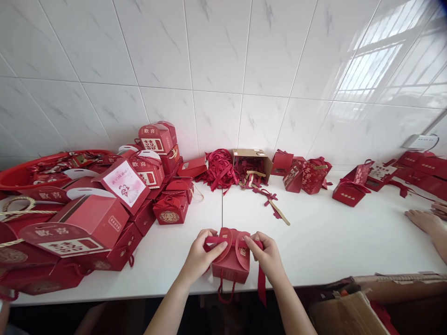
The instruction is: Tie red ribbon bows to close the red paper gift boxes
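A small red gift box (pixel 230 267) stands near the table's front edge between my two hands. Two rounded flaps form its top, and a red cord handle (pixel 226 298) hangs down its near side. Across the top runs a red ribbon (pixel 218 240). My left hand (pixel 205 253) pinches the ribbon at the left flap, thumb on the flap. My right hand (pixel 264 251) is closed on the ribbon at the right flap, and a loose ribbon end (pixel 261 286) dangles below it over the table edge.
Stacked red boxes (pixel 101 218) crowd the left, by a red basin (pixel 10 177) of small packets. A ribbon heap (pixel 220 170) and an open cardboard box (pixel 252 153) sit at the wall. More boxes (pixel 349 190) stand right. Another person's hand (pixel 424 221) rests far right, above a carton (pixel 349 314).
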Available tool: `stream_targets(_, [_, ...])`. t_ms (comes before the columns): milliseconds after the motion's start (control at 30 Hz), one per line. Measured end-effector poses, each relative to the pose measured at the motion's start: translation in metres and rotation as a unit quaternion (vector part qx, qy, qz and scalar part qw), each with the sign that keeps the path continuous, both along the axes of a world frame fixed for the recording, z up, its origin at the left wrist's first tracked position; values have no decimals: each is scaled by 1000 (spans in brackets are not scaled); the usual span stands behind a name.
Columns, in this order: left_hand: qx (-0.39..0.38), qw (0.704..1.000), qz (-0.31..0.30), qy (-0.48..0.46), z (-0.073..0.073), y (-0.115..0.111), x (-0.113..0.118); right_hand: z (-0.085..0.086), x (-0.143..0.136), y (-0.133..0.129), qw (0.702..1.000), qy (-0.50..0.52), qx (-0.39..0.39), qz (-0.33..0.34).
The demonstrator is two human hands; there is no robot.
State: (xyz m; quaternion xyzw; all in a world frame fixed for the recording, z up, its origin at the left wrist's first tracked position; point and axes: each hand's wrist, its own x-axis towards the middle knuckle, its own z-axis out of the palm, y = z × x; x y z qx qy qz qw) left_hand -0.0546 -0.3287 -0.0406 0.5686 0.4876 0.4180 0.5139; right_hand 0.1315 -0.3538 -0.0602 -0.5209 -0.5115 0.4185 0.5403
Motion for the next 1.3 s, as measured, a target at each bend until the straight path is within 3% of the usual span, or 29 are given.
stream_targets(100, [-72, 993, -42, -85, 2, 1, -5, -1, 4, -1, 1000, 26, 7, -8])
stream_targets(300, [-154, 967, -3, -203, -2, -1, -6, -6, 9, 1, 998, 61, -31, -2])
stream_targets(467, [-130, 975, -45, -177, -1, -4, -9, -5, 10, 9, 996, 74, -40, -9])
stream_targets(733, [-148, 972, -36, -181, -11, -4, -14, -8, 10, 10, 994, 101, -48, 11])
stream_targets(1067, [-106, 983, 48, -139, -15, -10, -5, -14, 11, 2, 992, 123, -28, 7])
stream_targets(1300, [-85, 989, 93, -77, -24, 4, -8, -21, 10, 3, 992, 120, -22, -31])
